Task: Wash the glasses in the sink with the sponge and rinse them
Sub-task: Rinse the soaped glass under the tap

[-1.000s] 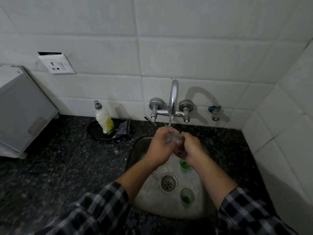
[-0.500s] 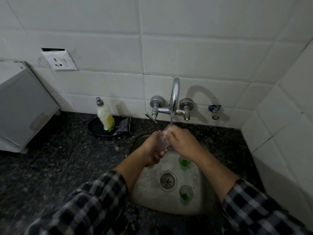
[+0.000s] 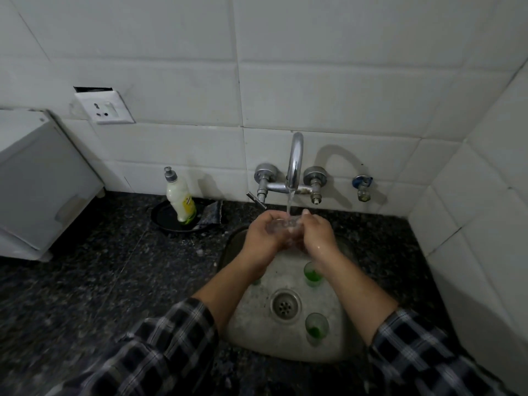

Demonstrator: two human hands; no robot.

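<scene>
Left hand (image 3: 261,235) and right hand (image 3: 315,234) both grip clear glass (image 3: 281,225) under running tap (image 3: 294,161), above sink (image 3: 285,350); two green-tinted glasses (image 3: 315,327) stand in basin.

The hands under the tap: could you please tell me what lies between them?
In the head view, a clear glass sits between the left hand and right hand, under the running water.
</scene>
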